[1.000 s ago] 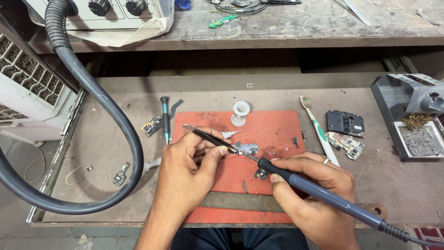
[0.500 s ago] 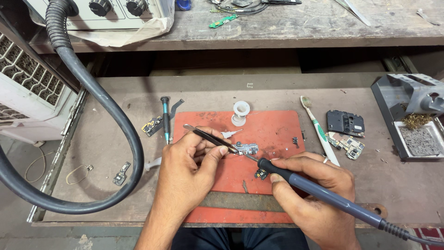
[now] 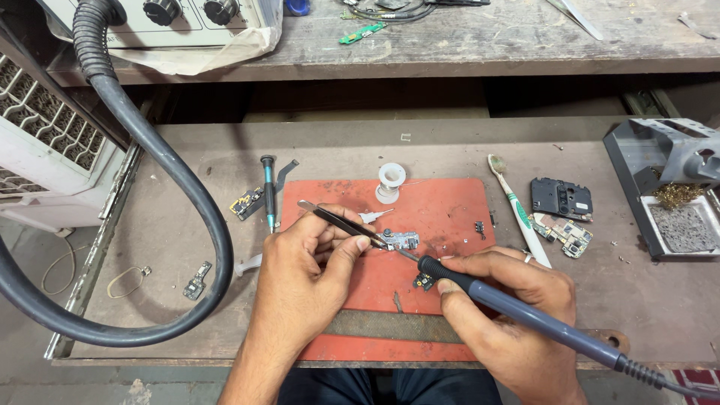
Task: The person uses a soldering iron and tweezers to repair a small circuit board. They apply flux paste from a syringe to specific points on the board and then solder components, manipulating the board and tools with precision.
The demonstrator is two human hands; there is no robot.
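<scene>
Thick grey corrugated hose (image 3: 187, 225) looped at tabletop (image 3: 637, 300) left. Left hand (image 3: 307, 277), grip pinched on slim black metal tweezers (image 3: 341, 221), tips pressing small grey circuit part (image 3: 401, 240) onto red rubber mat (image 3: 450, 206). Right hand (image 3: 502, 307), grip wrapped round blue-grey soldering iron (image 3: 525, 311), tip at part. Risk: tweezers slipping could shift part; hot tip lingering might scorch mat or fingers.

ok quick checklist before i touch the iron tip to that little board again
1. Tweezers in left hand pinning small board: ok.
2. Soldering iron gripped pen-style in right hand: ok.
3. Board over red mat: ok.
4. Solder spool near, on the mat: ok.
5. Tip clean: cannot tell.
6. Black hose apart from the iron: ok.
</scene>
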